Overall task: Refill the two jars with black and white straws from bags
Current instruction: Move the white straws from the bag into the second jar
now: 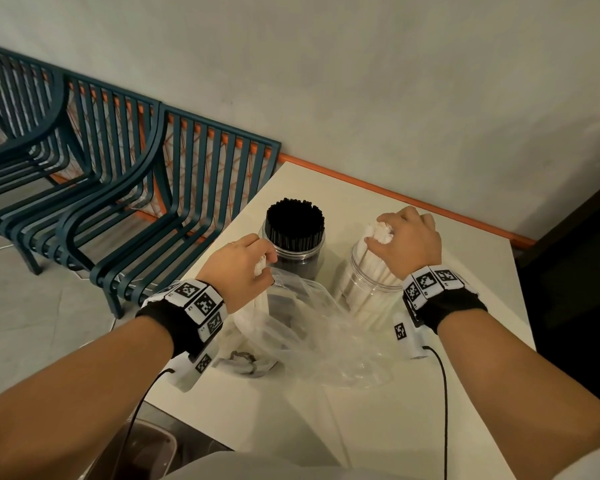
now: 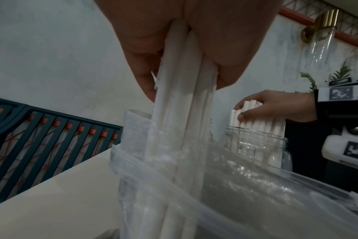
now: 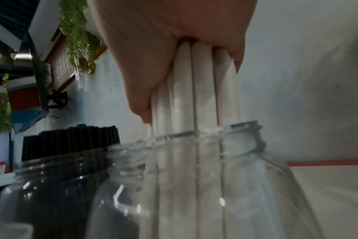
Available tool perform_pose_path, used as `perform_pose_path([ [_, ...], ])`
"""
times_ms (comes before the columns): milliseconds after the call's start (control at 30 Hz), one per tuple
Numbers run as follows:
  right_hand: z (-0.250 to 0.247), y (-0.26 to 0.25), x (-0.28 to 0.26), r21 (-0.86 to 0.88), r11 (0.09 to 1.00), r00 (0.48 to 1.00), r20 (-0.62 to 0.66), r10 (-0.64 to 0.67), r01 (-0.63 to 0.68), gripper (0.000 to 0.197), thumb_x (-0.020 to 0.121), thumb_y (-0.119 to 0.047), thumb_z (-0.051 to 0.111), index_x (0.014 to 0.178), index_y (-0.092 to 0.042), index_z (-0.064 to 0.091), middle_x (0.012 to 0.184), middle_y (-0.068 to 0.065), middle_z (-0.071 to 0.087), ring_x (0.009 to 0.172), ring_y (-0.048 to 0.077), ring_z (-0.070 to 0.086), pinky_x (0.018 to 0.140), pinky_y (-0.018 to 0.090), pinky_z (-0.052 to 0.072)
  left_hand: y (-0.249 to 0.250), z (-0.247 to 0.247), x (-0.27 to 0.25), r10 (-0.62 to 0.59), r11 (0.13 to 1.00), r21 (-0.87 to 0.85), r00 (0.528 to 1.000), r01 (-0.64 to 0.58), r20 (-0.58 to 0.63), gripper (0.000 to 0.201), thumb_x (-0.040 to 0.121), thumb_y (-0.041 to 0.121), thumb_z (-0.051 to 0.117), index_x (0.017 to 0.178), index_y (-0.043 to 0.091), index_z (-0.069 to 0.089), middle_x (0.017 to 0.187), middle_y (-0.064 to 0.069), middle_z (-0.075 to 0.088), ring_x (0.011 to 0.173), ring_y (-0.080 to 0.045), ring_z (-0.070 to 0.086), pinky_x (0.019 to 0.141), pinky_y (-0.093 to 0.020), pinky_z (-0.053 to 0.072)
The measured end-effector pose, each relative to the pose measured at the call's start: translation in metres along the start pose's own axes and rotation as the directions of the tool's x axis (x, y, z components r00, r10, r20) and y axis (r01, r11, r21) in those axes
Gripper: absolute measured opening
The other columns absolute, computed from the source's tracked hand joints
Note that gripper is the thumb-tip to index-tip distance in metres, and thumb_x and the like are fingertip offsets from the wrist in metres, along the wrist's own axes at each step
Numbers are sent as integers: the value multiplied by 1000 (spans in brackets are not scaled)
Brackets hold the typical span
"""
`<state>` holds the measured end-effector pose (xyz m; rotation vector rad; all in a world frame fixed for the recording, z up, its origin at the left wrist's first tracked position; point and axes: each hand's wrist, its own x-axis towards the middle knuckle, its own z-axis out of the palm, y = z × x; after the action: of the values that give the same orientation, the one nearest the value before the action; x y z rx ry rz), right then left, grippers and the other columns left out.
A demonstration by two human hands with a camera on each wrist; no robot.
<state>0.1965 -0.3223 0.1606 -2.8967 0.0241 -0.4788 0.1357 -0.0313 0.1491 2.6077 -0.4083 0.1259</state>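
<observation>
Two clear jars stand on the white table (image 1: pixel 395 410). The left jar (image 1: pixel 293 251) is packed with black straws (image 1: pixel 295 220). My right hand (image 1: pixel 404 239) grips a bunch of white straws (image 3: pixel 194 90) by their tops; their lower ends stand inside the right jar (image 1: pixel 371 289). My left hand (image 1: pixel 246 266) grips a smaller bunch of white straws (image 2: pixel 182 100) that rise out of a clear plastic bag (image 1: pixel 309 327) lying in front of the jars. In the left wrist view the bag (image 2: pixel 245 186) wraps the lower part of these straws.
Dark teal slatted metal chairs (image 1: pixel 118 188) stand left of the table. A grey wall with an orange strip (image 1: pixel 413 197) runs behind it. A second crumpled bag with a dark band (image 1: pixel 243 362) lies near my left wrist. A dark bin (image 1: pixel 142 452) sits below the table's near edge.
</observation>
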Motion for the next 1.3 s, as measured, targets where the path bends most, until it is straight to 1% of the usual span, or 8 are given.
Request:
perform_pose_path([
  [167, 3, 5, 0, 25, 999, 993, 114, 18, -21, 51, 82, -49, 65, 126, -26, 55, 125, 3, 53, 111, 30, 49, 81, 38, 47, -1, -1, 0, 3, 1000, -3, 1000, -3, 7, 19, 85, 25, 56, 104, 24, 57, 104, 7, 55, 87, -17, 55, 75, -31, 46],
  [400, -6, -1, 6, -9, 999, 997, 55, -53, 54, 54, 83, -45, 61, 134, -30, 48, 131, 0, 49, 119, 28, 41, 89, 44, 41, -3, 0, -1, -1, 1000, -1, 1000, 1, -4, 18, 85, 25, 56, 103, 24, 57, 103, 8, 56, 85, -16, 55, 72, -29, 45],
  [533, -4, 0, 9, -38, 986, 962, 229, -152, 165, 45, 88, -44, 57, 132, -35, 51, 132, -3, 49, 117, 26, 45, 89, 40, 46, -3, 0, 0, 0, 1000, 2, 1000, 0, -9, 18, 85, 25, 56, 102, 24, 57, 102, 8, 55, 85, -16, 54, 70, -27, 41],
  [733, 5, 6, 7, 118, 972, 979, -56, -196, 202, 22, 89, -16, 58, 109, -19, 66, 109, 4, 59, 103, 29, 47, 78, 43, 50, -4, 1, -2, 0, 1000, -3, 1000, 0, -13, 18, 84, 25, 57, 102, 24, 58, 102, 8, 55, 85, -17, 55, 70, -27, 43],
  [867, 3, 8, 7, 3, 966, 965, 49, -257, 257, 30, 88, -28, 59, 117, -28, 65, 118, 0, 57, 109, 28, 43, 81, 41, 49, -5, 0, -3, 0, 1000, -6, 1000, 0, -11, 18, 85, 26, 57, 102, 24, 58, 101, 8, 55, 84, -17, 55, 70, -30, 46],
  [1000, 1, 8, 10, -26, 971, 960, 158, -230, 236, 25, 88, -38, 62, 110, -28, 69, 113, -4, 60, 111, 24, 44, 84, 40, 48, -5, 0, -3, 5, 1000, -6, 1000, -5, -13, 17, 85, 25, 56, 102, 24, 57, 101, 8, 55, 84, -16, 55, 69, -27, 43],
  [1233, 3, 4, 3, 45, 973, 974, -45, -223, 225, 16, 89, -13, 58, 104, -13, 63, 112, 2, 58, 95, 25, 54, 64, 29, 37, -4, 0, -4, 10, 1000, -5, 1000, -10, -15, 17, 85, 25, 57, 102, 24, 57, 101, 8, 55, 83, -16, 54, 67, -25, 39],
  [1300, 2, 2, 4, 6, 980, 980, -12, -197, 197, 19, 90, -14, 56, 108, -13, 60, 115, 4, 55, 97, 26, 53, 63, 30, 38, -4, -1, -4, 10, 1000, -4, 1000, -10, -16, 18, 85, 25, 57, 103, 24, 57, 101, 8, 54, 83, -16, 54, 68, -26, 41],
])
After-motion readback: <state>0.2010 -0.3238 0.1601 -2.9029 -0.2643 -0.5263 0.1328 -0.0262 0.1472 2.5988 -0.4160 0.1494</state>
